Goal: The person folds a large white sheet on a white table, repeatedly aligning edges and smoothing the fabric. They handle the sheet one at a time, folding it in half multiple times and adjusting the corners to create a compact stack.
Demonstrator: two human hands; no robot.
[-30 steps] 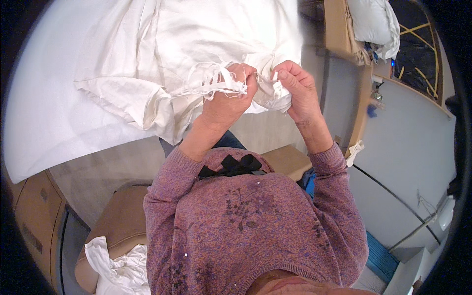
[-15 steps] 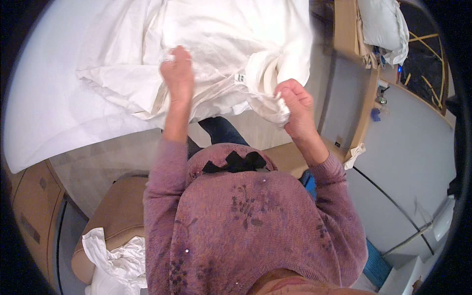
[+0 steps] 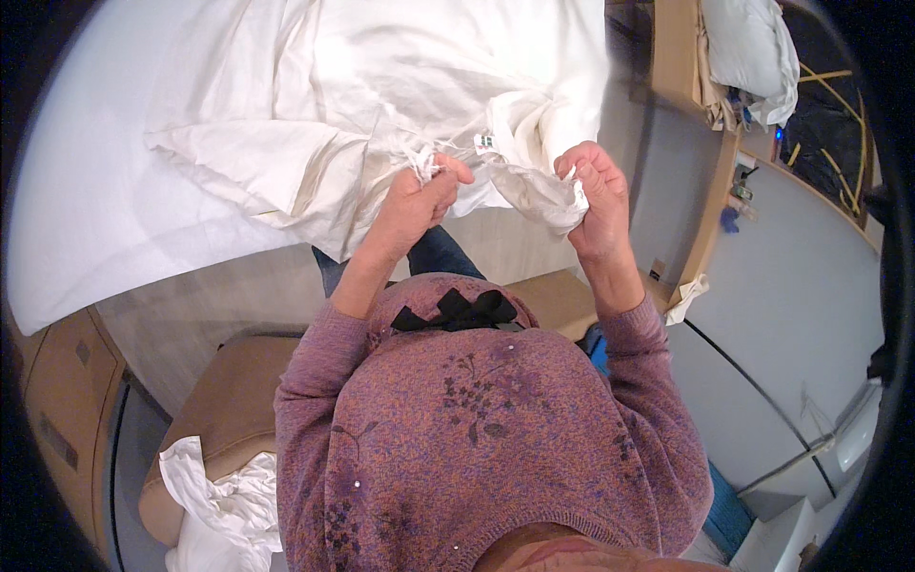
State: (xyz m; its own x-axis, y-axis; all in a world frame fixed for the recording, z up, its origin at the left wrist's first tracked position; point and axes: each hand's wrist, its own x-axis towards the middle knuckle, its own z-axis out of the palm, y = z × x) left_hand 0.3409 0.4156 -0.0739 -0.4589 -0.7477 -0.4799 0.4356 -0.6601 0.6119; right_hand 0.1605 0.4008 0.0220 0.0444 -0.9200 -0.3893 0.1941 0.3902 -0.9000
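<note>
A large white cloth [image 3: 391, 86], wrinkled and gathered, lies over the bed in front of me. My right hand [image 3: 600, 195] pinches a folded edge of it, lifted off the bed's near side. Just left of that lifted edge a small white label with dark marks [image 3: 484, 143] shows on the fabric. My left hand [image 3: 419, 205] is closed around a bunch of loose white threads [image 3: 416, 162]; thin strands run from it toward the cloth by the label. A gap of bare space separates the two hands, with the lifted cloth edge between them.
The bed's white cover [image 3: 95, 210] spreads to the left. A brown upholstered seat [image 3: 233, 381] with crumpled white fabric [image 3: 238, 496] stands at lower left. Wooden shelving with a white pillow [image 3: 748, 48] is at upper right, above a grey panel [image 3: 791, 315].
My left hand has swung right and toward me from over the cloth, with the threads bunched in it. My right hand has shifted slightly right, still holding the cloth edge.
</note>
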